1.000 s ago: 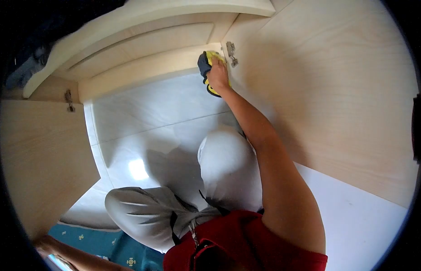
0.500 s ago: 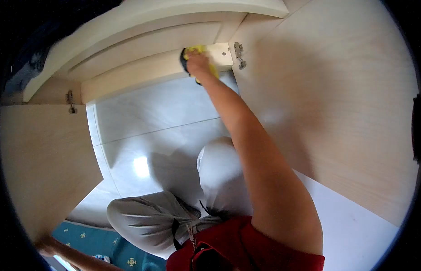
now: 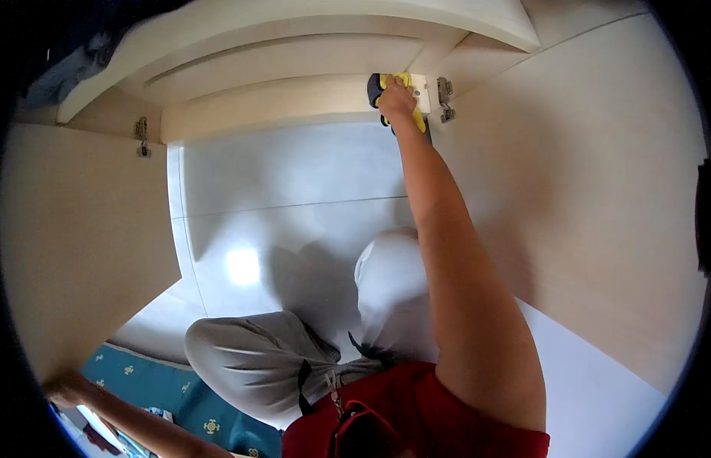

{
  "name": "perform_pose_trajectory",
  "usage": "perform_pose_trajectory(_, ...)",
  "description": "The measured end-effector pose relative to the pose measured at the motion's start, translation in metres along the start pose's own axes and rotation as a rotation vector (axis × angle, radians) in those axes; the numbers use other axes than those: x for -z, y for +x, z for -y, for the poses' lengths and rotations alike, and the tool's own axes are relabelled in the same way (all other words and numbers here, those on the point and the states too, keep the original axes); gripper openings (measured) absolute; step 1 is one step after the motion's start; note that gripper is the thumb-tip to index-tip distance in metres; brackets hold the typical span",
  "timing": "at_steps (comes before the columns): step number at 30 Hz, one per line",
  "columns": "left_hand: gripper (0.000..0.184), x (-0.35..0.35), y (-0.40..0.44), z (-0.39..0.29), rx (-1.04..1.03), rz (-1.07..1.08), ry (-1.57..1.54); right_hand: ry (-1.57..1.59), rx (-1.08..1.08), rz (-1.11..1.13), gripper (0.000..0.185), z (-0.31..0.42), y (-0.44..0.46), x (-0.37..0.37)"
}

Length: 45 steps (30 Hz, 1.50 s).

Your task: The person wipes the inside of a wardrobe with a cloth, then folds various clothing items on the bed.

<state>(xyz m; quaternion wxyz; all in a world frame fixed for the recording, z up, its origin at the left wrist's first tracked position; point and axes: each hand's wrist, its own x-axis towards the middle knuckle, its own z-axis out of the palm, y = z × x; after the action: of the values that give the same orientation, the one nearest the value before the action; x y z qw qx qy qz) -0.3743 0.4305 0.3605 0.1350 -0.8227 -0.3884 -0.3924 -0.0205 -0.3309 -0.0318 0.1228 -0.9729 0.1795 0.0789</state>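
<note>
My right hand [image 3: 397, 99] is closed on a yellow and black cloth [image 3: 380, 90], pressed against the pale wooden ledge [image 3: 287, 105] at the bottom of the cabinet, near its right end. Parts of the cloth stick out on both sides of my fingers. At the lower left, my left hand [image 3: 65, 388] is at the lower edge of the left cabinet door [image 3: 88, 244]; its fingers are dark and mostly hidden. The right cabinet door [image 3: 600, 191] stands open beside my right arm.
Metal hinges [image 3: 445, 99] show at the right side of the cabinet and another hinge [image 3: 143, 137] at the left. Grey floor tiles [image 3: 294, 172] lie in front, below my bent knees. A teal patterned mat [image 3: 180, 397] is at the lower left.
My right hand has slid the cloth rightward along the ledge, closer to the right hinge. The view has also shifted a little. My left hand stays by the left door's edge.
</note>
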Motion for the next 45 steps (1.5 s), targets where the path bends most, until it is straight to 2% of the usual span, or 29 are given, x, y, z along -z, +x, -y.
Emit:
perform_pose_trajectory(2, 0.037, -0.002, -0.001, 0.002, -0.002, 0.001, 0.012, -0.057, -0.105, -0.082, 0.052, 0.019, 0.002, -0.013)
perform_pose_trajectory(5, 0.037, -0.006, -0.003, 0.006, -0.011, 0.011, 0.029, 0.002, 0.125, 0.044, 0.046, 0.039, -0.010, -0.027)
perform_pose_trajectory(7, 0.036, -0.011, -0.004, 0.009, -0.008, 0.018, 0.027, 0.064, 0.226, 0.164, 0.048, 0.073, -0.056, -0.009)
perform_pose_trajectory(8, 0.036, -0.011, -0.006, 0.009, -0.010, 0.016, 0.035, 0.027, 0.625, 0.015, 0.052, 0.064, -0.053, -0.059)
perform_pose_trajectory(10, 0.036, -0.013, -0.002, 0.010, -0.020, 0.016, 0.034, 0.136, 0.942, 0.163, 0.051, 0.080, -0.072, -0.049)
perform_pose_trajectory(11, 0.036, -0.012, -0.001, 0.011, -0.025, 0.015, 0.043, 0.112, 0.710, 0.524, 0.048, 0.089, -0.082, -0.033)
perform_pose_trajectory(12, 0.036, -0.012, -0.001, 0.011, -0.030, 0.016, 0.052, 0.246, 0.725, 0.715, 0.051, 0.091, -0.094, -0.010)
perform_pose_trajectory(14, 0.036, -0.012, -0.001, 0.013, -0.041, 0.009, 0.061, 0.230, 0.677, 0.715, 0.051, 0.082, -0.119, 0.000)
perform_pose_trajectory(15, 0.036, -0.013, -0.001, 0.014, -0.046, 0.010, 0.070, 0.099, 0.778, 0.522, 0.049, 0.073, -0.139, 0.018)
perform_pose_trajectory(17, 0.035, -0.015, -0.002, 0.016, -0.056, 0.004, 0.085, 0.048, 0.830, 0.216, 0.045, 0.035, -0.142, 0.007)
perform_pose_trajectory(19, 0.035, -0.018, -0.003, 0.016, -0.077, 0.005, 0.117, -0.065, 0.679, 0.023, 0.042, 0.001, -0.152, 0.027)
perform_pose_trajectory(21, 0.035, -0.024, -0.003, 0.016, -0.098, 0.010, 0.150, -0.129, 0.566, -0.129, 0.040, -0.040, -0.160, 0.038)
perform_pose_trajectory(23, 0.035, -0.028, -0.003, 0.017, -0.123, 0.011, 0.189, -0.299, 0.427, -0.157, 0.036, -0.065, -0.175, 0.061)
perform_pose_trajectory(26, 0.034, -0.031, -0.003, 0.016, -0.172, 0.006, 0.282, -0.399, 0.487, -0.320, 0.034, -0.090, -0.202, 0.097)
perform_pose_trajectory(29, 0.034, -0.030, -0.007, 0.011, -0.243, -0.003, 0.506, -0.569, 0.445, -0.291, 0.028, -0.107, -0.225, 0.110)
perform_pose_trajectory(31, 0.034, -0.026, -0.012, 0.003, -0.300, 0.011, 0.737, -0.757, 0.456, -0.260, 0.026, -0.156, -0.236, 0.066)
perform_pose_trajectory(33, 0.034, -0.019, -0.017, -0.005, -0.295, 0.040, 0.822, -0.895, 0.490, 0.062, 0.025, -0.166, -0.270, 0.054)
perform_pose_trajectory(36, 0.040, -0.037, -0.023, 0.011, -0.071, -0.109, -0.114, -0.902, 0.633, 0.469, 0.024, -0.167, -0.320, 0.078)
perform_pose_trajectory(38, 0.045, -0.034, -0.027, 0.006, 0.072, -0.167, -0.552, -0.928, 0.449, 0.560, 0.030, -0.152, -0.321, 0.095)
perform_pose_trajectory(39, 0.047, -0.005, -0.035, -0.037, 0.145, -0.171, -0.683, -0.934, 0.359, 0.608, 0.033, -0.145, -0.321, 0.102)
perform_pose_trajectory(40, 0.050, 0.026, -0.045, -0.080, 0.214, -0.178, -0.814, -0.921, 0.296, 0.469, 0.031, -0.143, -0.313, 0.107)
perform_pose_trajectory(41, 0.051, 0.030, -0.047, -0.086, 0.253, -0.169, -0.873, -0.907, 0.231, 0.334, 0.029, -0.137, -0.299, 0.118)
perform_pose_trajectory(44, 0.050, 0.014, -0.050, -0.072, 0.317, -0.126, -0.904, -0.694, 0.387, -0.188, 0.025, -0.101, -0.250, 0.200)
perform_pose_trajectory(45, 0.053, 0.018, -0.051, -0.075, 0.289, -0.094, -0.928, -0.595, 0.499, -0.484, 0.027, -0.088, -0.236, 0.229)
